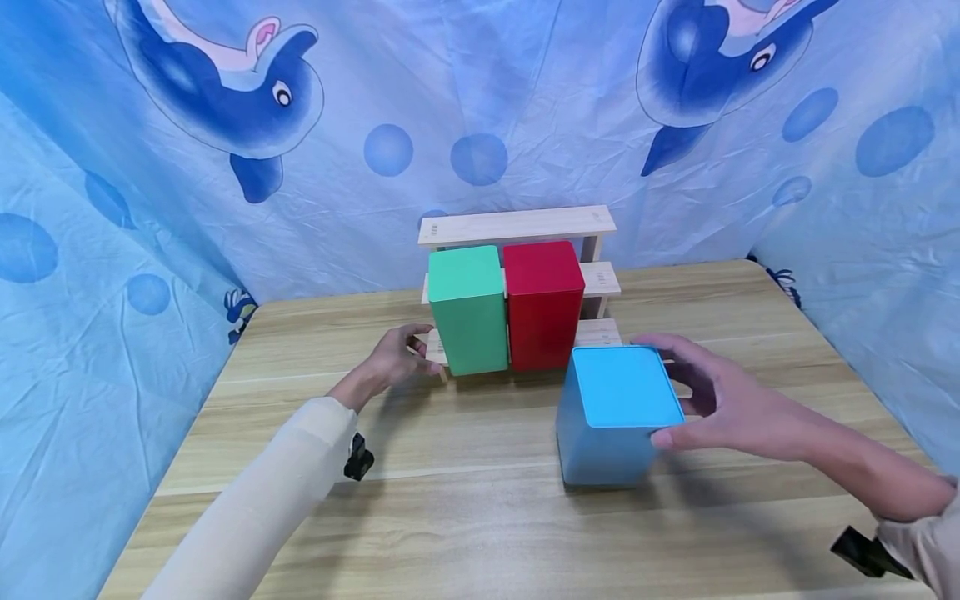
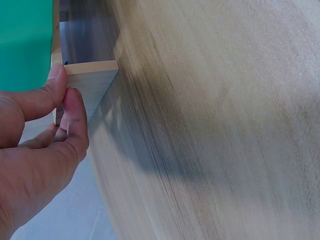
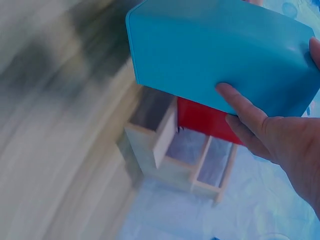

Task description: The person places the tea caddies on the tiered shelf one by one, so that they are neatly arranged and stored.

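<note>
My right hand [image 1: 723, 408] grips a blue box [image 1: 628, 387] from its right side, thumb on the near face and fingers round the far side. The box's lower end is close over the table, in front of a stepped wooden rack [image 1: 517, 225]. On the rack stand a green box [image 1: 468, 312] and, right beside it, a red box [image 1: 543, 312]. My left hand [image 1: 396, 357] is at the left end of the rack's lowest step. In the left wrist view its thumb and forefinger pinch the edge of that wooden board [image 2: 92, 67].
The wood-grain table [image 1: 465, 517] extends round the rack on the left, right and front. Behind and on both sides hangs a blue cloth [image 1: 480, 75] printed with dolphins and bubbles. The rack's right end [image 3: 175, 167] shows in the right wrist view.
</note>
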The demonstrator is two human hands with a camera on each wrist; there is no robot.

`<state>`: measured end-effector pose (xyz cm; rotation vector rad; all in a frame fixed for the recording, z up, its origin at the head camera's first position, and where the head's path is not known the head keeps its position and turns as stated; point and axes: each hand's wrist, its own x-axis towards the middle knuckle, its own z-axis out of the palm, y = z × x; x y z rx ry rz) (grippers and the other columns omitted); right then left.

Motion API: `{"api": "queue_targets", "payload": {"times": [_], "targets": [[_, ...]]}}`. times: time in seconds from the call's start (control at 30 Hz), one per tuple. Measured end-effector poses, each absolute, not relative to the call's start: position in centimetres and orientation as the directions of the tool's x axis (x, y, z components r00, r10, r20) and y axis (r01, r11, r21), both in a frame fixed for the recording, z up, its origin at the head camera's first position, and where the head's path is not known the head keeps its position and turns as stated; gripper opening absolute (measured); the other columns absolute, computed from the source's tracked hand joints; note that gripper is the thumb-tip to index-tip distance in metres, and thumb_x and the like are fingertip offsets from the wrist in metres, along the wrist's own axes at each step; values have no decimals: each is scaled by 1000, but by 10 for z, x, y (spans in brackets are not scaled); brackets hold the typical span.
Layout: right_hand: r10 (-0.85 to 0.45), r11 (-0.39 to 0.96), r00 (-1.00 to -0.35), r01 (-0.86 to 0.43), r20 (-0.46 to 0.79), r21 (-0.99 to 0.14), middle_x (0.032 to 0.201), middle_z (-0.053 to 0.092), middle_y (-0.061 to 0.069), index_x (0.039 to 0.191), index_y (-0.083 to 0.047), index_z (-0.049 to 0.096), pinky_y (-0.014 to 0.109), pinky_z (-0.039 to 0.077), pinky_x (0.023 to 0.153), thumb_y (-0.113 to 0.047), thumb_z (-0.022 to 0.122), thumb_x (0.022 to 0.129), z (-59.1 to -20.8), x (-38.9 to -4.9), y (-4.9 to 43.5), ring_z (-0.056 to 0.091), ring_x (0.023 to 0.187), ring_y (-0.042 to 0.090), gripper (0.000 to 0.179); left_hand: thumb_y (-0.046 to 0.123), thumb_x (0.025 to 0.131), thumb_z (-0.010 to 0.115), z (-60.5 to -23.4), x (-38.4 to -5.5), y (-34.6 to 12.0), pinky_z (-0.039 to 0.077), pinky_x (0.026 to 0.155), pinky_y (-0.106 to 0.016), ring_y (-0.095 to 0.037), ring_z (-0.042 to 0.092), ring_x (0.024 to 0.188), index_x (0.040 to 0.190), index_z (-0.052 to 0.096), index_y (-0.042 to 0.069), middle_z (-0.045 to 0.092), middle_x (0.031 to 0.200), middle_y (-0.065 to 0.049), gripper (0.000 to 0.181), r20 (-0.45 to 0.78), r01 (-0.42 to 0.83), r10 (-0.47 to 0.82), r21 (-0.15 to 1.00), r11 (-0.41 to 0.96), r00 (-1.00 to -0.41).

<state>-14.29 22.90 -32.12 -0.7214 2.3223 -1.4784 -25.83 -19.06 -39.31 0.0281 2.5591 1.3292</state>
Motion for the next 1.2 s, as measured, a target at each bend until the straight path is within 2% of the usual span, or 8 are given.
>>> {"api": "queue_targets", "payload": {"times": [0.3, 0.57, 0.9, 1.2], "targets": [[-533, 370, -844, -299, 63, -880, 139, 37, 7, 149, -23, 30, 31, 53, 82, -2, 75, 80, -298, -147, 241, 39, 125, 39, 85, -2, 78, 77, -393, -259, -191, 41, 61, -26, -21, 46, 79, 143, 43, 4, 50, 97, -14, 74, -217, -101, 136, 811, 577, -967], [-464, 424, -877, -343, 125, -838, 134, 42, 3, 147, -24, 34, 30, 55, 77, 3, 75, 78, -285, -161, 253, 50, 116, 12, 85, -2, 78, 77, -393, -258, -191, 42, 62, -27, -21, 46, 77, 143, 42, 4, 49, 97, -14, 74, -227, -115, 128, 812, 572, -966], [-395, 488, -915, -288, 86, -824, 136, 39, 1, 148, -27, 32, 24, 53, 77, 0, 72, 83, -280, -187, 268, 43, 120, 13, 81, -4, 77, 78, -392, -258, -190, 43, 62, -25, -21, 46, 80, 143, 43, 3, 51, 97, -15, 75, -220, -109, 128, 815, 569, -967], [-385, 503, -922, -244, 37, -829, 137, 39, 3, 148, -28, 29, 26, 53, 78, -6, 72, 85, -275, -211, 269, 41, 122, 20, 79, -5, 75, 79, -394, -259, -191, 43, 61, -24, -19, 47, 77, 142, 42, 1, 50, 99, -17, 77, -208, -100, 133, 823, 559, -969]]}}
